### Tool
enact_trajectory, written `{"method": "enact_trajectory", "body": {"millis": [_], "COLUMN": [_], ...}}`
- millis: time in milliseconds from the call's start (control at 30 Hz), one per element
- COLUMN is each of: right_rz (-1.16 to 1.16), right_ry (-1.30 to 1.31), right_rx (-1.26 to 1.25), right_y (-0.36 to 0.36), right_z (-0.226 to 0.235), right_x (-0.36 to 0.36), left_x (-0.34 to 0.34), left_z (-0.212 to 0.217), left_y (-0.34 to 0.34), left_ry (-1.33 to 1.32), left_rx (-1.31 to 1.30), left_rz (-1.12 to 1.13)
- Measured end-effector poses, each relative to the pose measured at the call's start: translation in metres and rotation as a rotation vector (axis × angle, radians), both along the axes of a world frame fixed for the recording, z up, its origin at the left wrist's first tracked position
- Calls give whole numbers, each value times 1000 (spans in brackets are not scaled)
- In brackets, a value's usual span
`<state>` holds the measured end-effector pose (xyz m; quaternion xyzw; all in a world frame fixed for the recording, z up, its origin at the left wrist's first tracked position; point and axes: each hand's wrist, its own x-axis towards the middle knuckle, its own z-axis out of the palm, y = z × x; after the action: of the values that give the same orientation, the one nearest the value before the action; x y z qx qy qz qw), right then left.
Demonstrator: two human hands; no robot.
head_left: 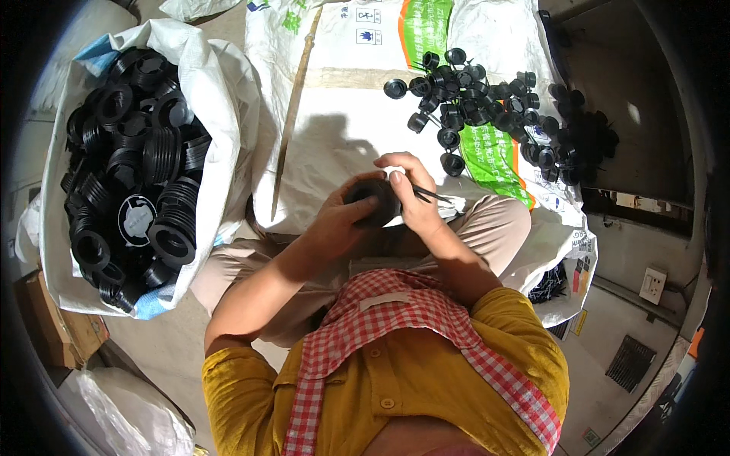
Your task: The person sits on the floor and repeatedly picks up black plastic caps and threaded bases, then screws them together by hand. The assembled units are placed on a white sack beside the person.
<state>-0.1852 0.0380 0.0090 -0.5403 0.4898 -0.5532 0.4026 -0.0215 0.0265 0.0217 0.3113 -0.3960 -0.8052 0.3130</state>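
Note:
Above my lap, my left hand is closed around a round black plastic or rubber part, its thumb pressed on the near face. My right hand meets it from the other side, fingers curled. Out of that hand sticks a thin black rod-like piece, pointing right; its other end is hidden, so its kind does not show. On the white woven sacking beyond my hands lies a loose pile of small black caps, some with thin stems.
To my left stands a white woven sack full of ribbed black rings. A long thin wooden stick lies across the white sacking. At right, another white bag holds thin black pieces. A cardboard box stands lower left.

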Motion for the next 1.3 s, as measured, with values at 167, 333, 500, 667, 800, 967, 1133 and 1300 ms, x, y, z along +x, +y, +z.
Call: {"method": "enact_trajectory", "body": {"millis": [167, 333, 500, 667, 800, 967, 1133, 1300], "right_rz": [-376, -951, -569, -566, -239, 145, 191, 43], "right_ry": [134, 848, 679, 737, -34, 328, 542, 579], "right_rx": [148, 373, 882, 711, 510, -41, -191, -25], "right_y": [-32, -41, -44, -40, -45, -3, 7, 17], "right_z": [-68, -187, -251, -239, -170, -15, 27, 13], "right_x": [-29, -156, -212, -194, -116, -40, -17, 0], "left_x": [2, 68, 142, 87, 29, 14, 6, -5], "left_z": [19, 118, 181, 150, 82, 7, 5, 0], "left_y": [-6, -16, -37, -32, -18, -49, -50, -30], "left_ry": [-838, -932, -1931, -1100, -792, -673, -125, 133], "left_rx": [-1196, -1499, -1434, -1516, -1159, -563, 151, 271], "left_rz": [96, 865, 1345, 1056, 238, 252, 19, 129]}}
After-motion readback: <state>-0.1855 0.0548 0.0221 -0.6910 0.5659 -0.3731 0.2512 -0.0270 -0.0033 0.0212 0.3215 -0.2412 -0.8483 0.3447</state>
